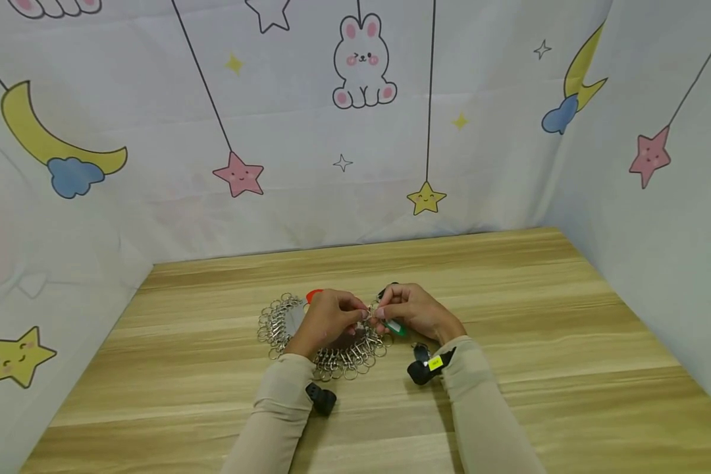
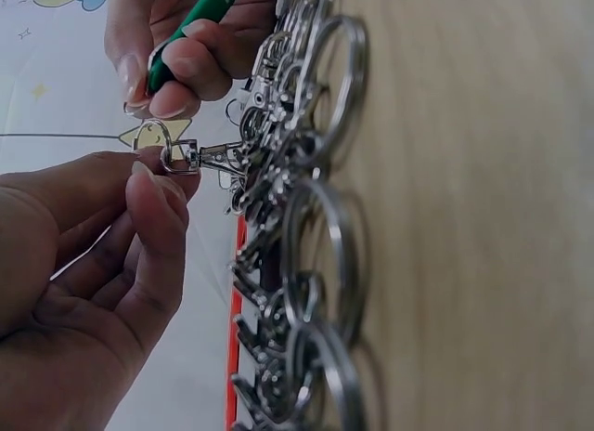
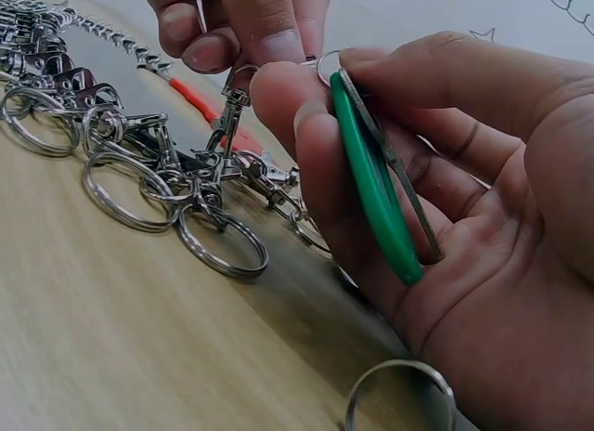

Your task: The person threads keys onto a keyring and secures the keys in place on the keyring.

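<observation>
My left hand (image 1: pixel 330 317) pinches a metal key ring (image 2: pixel 165 126) between thumb and forefinger. A swivel clasp (image 2: pixel 218 156) runs from that ring toward a crowded set of similar clasps. Opposite, my right hand (image 1: pixel 421 315) holds a green key tag (image 3: pixel 376 185) and a flat metal key (image 3: pixel 408 194) in its curled fingers. A thin ring (image 3: pixel 327 67) at the top of the tag is pinched by the right thumb and forefinger, right at the left fingertips. Both hands meet over the right part of the clasp set.
Many clasps with split rings (image 1: pixel 343 362) fringe a grey plate (image 1: pixel 294 319) on the wooden table (image 1: pixel 184 368). A red piece (image 1: pixel 314 295) shows behind the left hand. Something black (image 1: pixel 386 289) lies behind the right hand. Printed cloth walls (image 1: pixel 308 217) stand behind and beside the table.
</observation>
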The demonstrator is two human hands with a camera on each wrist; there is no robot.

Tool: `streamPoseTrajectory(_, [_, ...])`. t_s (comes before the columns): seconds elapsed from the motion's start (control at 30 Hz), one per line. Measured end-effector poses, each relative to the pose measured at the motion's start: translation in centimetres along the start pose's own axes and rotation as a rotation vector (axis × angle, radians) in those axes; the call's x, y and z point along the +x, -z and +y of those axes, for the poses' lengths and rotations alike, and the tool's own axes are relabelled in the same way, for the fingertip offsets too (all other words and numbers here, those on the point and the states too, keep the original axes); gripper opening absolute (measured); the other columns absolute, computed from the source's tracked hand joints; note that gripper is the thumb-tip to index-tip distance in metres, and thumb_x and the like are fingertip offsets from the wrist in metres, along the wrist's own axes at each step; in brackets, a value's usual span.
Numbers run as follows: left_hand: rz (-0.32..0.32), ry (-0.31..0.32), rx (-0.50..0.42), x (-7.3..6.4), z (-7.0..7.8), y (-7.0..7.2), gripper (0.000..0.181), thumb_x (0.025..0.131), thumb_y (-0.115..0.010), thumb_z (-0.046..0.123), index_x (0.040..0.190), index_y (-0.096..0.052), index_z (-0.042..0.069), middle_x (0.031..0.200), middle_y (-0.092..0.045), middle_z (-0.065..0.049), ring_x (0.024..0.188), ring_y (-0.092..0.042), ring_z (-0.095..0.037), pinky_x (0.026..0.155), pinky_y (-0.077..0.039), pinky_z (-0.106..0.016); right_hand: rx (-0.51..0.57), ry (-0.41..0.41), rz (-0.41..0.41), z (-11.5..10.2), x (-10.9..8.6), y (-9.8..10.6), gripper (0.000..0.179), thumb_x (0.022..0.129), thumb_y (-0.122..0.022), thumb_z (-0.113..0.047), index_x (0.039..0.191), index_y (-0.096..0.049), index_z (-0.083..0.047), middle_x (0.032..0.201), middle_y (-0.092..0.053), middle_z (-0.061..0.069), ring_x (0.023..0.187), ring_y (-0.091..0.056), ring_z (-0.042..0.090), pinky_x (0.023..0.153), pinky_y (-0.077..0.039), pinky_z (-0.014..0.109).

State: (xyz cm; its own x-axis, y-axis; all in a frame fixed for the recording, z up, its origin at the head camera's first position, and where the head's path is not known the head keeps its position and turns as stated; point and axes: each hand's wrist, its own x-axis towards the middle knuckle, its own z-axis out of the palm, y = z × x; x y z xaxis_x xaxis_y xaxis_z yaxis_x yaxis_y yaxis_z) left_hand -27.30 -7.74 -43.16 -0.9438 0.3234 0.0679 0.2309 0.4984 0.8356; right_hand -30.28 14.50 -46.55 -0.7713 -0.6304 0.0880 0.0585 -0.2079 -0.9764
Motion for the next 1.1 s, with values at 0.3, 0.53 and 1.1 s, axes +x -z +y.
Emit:
streamPoseTrajectory(0.3, [-0.025,-0.048,0.029,0.07,-0.03,-0.03,0.011,0.094,-0.072,0.007,0.101,-0.078,0.013,0.075,-0.070,-0.009,0.060,-0.065,-0.024,0.056,-0.054,-0.035,0.011,-0.034,0.044,0.20,0.26,-0.47,0.012,0.099,-0.059,0.002,0.090,-0.056,0.008,0.089,-0.065,0.032,0.069,-0.067,0.031,0.066,-0.057,0.041])
streamPoseTrajectory(0.53, [-0.044,-0.070,0.058,0.14,-0.11,-0.01,0.013,0.096,-0.070,0.007,0.103,-0.078,0.015,0.072,-0.068,-0.011,0.060,-0.063,-0.027,0.056,-0.051,-0.035,0.002,-0.033,0.057,0.25,0.35,-0.62,0.013,0.099,-0.060,0.002,0.088,-0.055,0.007,0.085,-0.067,0.029,0.066,-0.067,0.029,0.066,-0.057,0.040])
streamPoseTrajectory(1.1, [-0.054,-0.093,0.109,0.16,-0.03,0.04,0.017,0.097,-0.067,0.004,0.102,-0.079,0.015,0.070,-0.067,-0.008,0.055,-0.058,-0.018,0.052,-0.047,-0.031,-0.030,-0.040,0.074,0.01,0.32,-0.66,0.012,0.099,-0.056,0.006,0.087,-0.055,0.007,0.093,-0.061,0.037,0.068,-0.067,0.030,0.067,-0.058,0.042])
